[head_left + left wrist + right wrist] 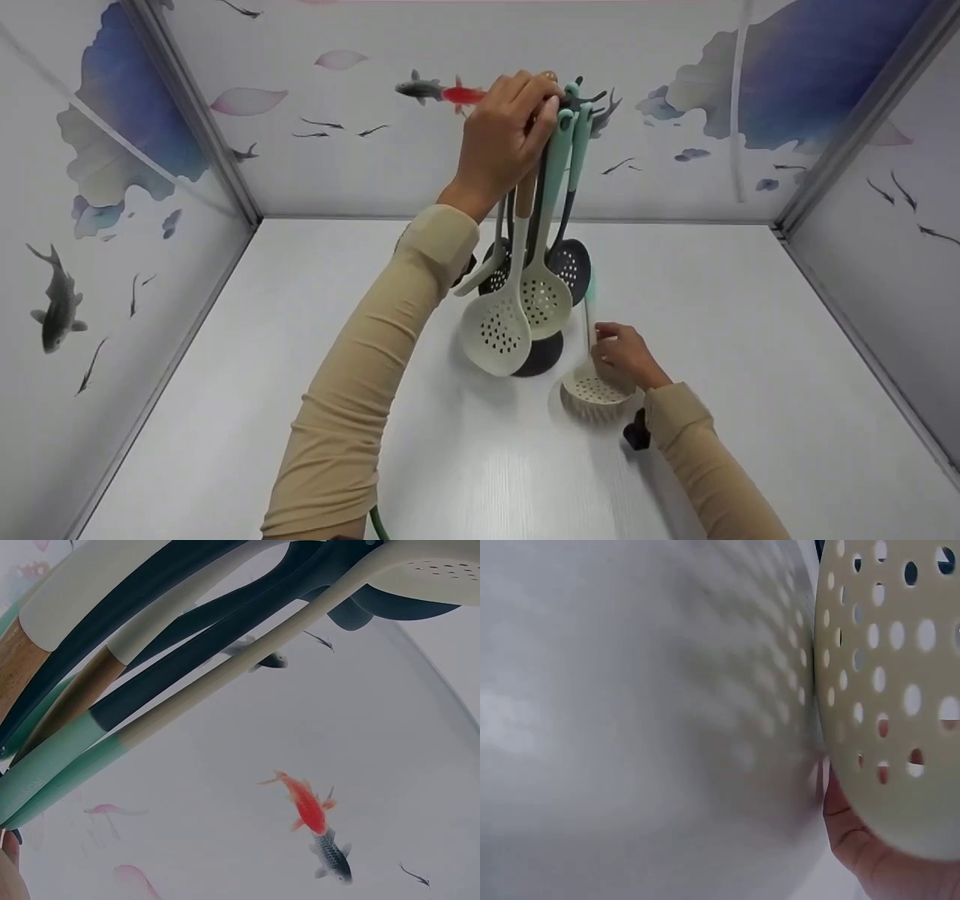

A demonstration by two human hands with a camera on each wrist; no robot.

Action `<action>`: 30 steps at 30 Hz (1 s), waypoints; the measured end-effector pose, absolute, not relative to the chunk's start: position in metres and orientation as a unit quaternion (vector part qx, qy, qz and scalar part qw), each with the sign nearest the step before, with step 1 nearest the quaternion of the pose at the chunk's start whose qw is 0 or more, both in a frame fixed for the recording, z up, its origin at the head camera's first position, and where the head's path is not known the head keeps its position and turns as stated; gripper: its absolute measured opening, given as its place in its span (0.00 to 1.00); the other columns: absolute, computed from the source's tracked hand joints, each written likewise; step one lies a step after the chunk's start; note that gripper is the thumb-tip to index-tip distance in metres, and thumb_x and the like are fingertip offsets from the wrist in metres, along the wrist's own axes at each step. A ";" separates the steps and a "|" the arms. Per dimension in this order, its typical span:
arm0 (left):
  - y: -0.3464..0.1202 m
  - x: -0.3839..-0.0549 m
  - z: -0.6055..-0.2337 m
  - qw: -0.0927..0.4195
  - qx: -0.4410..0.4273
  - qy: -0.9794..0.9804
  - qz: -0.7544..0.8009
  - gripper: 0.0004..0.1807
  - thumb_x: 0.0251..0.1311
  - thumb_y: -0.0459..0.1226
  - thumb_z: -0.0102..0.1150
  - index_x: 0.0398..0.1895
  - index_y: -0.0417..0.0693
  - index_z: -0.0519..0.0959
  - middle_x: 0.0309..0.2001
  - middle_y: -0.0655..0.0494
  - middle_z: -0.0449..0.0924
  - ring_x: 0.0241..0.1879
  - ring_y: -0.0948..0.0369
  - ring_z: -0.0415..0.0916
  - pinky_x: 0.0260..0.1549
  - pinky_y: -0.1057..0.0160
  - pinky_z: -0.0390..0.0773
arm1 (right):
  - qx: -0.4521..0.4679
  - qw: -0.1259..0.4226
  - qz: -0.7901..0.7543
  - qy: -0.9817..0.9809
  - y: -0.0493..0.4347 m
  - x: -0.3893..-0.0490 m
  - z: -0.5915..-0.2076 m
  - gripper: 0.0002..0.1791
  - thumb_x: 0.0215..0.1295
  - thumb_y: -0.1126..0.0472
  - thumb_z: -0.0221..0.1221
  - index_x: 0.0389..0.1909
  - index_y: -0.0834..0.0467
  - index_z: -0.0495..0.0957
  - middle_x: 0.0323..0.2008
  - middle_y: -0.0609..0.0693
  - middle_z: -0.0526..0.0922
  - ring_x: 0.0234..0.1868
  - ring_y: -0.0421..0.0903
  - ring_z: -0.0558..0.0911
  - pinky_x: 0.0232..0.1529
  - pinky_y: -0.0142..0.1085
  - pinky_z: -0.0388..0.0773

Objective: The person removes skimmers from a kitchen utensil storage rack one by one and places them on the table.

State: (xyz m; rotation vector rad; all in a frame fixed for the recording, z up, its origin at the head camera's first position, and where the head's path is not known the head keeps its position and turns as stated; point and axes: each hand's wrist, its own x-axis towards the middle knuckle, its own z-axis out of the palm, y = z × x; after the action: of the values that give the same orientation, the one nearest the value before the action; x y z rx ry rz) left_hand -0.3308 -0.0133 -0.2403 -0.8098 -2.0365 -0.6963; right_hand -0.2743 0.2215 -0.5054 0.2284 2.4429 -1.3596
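At the back centre, a kitchen utensil stand (541, 356) with a dark round base carries several hanging utensils. My left hand (510, 124) grips the top of this stand with curled fingers, beside the upper handles. A wood-handled cream skimmer (495, 334) hangs in front, below that hand. Lower right of the stand, my right hand (626, 352) pinches another cream skimmer (598, 388) by its neck, just above the perforated head. In the right wrist view, the head of this skimmer (900, 697) fills the right side and partly covers the fingers (847, 836).
Another cream skimmer (546, 304) and a dark slotted utensil (571, 270) hang close by. Green and dark handles (67, 757) run across the left wrist view. Printed panels (337, 172) wall in the white table (712, 300) on three sides. A green cable (379, 523) lies near the front.
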 end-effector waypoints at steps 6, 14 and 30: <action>-0.014 -0.330 -0.241 0.411 -0.325 -0.804 -0.280 0.16 0.67 0.42 0.41 0.44 0.47 0.78 0.42 0.54 0.79 0.44 0.60 0.71 0.47 0.72 0.71 | 0.065 0.182 -0.456 0.869 0.224 -0.273 -0.503 0.31 0.62 0.64 0.49 0.67 0.65 0.57 0.63 0.63 0.64 0.57 0.55 0.70 0.57 0.47 0.70; -0.015 -0.331 -0.241 0.416 -0.321 -0.804 -0.280 0.16 0.66 0.42 0.41 0.44 0.47 0.78 0.42 0.54 0.79 0.44 0.60 0.72 0.48 0.73 0.70 | 0.026 0.184 -0.439 0.879 0.223 -0.272 -0.498 0.31 0.65 0.61 0.49 0.67 0.68 0.56 0.60 0.65 0.66 0.46 0.51 0.74 0.47 0.40 0.74; -0.012 -0.331 -0.243 0.420 -0.323 -0.800 -0.283 0.16 0.66 0.42 0.41 0.44 0.46 0.78 0.41 0.53 0.79 0.44 0.60 0.72 0.48 0.74 0.70 | 0.066 0.067 -0.469 0.878 0.213 -0.278 -0.449 0.35 0.67 0.57 0.47 0.70 0.64 0.46 0.69 0.66 0.51 0.68 0.62 0.57 0.65 0.52 0.59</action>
State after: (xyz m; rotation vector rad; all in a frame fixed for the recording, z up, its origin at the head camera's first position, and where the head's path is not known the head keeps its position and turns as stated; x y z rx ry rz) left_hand -0.3313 -0.0125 -0.2425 -0.8097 -2.0042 -0.7092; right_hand -0.2784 0.2127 -0.4488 0.1979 2.6468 -1.4141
